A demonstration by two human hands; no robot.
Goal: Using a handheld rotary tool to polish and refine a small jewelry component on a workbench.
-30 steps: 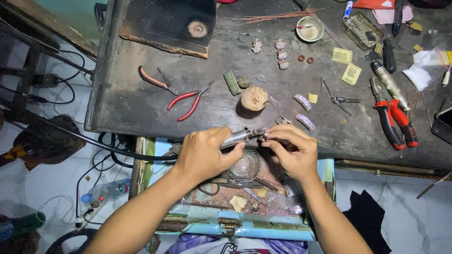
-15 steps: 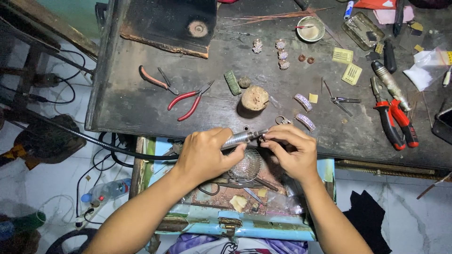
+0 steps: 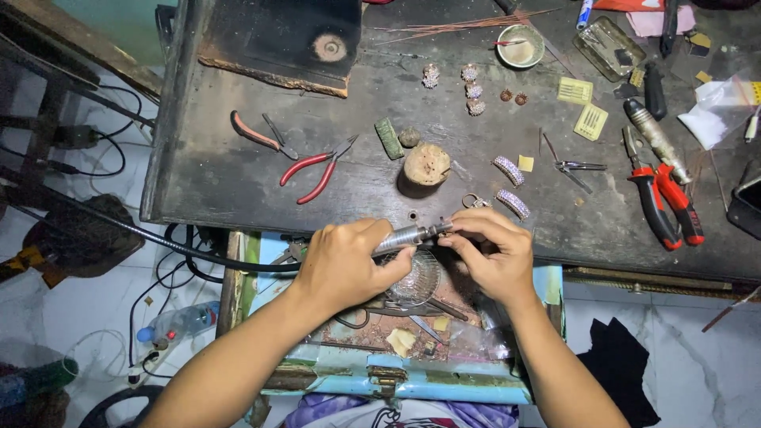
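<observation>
in left hand (image 3: 349, 265): rotary handpiece (image 3: 408, 235), fully gripped.

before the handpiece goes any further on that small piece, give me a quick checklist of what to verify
1. Left hand wraps the metal rotary handpiece firmly: ok.
2. Right hand pinches a small piece at the tool's tip: ok, though the piece itself is too small to make out.
3. Tip actually touching the piece: cannot tell, fingers hide it.
4. Black flexible shaft runs off to the left, free of the red-handled pliers: ok.
5. Work held over the open drawer below the bench edge, so dust and dropped bits fall in: ok.
6. Stone-set ring bands lie just beyond the right hand's knuckles, at some risk of a knock: not ok.
</observation>
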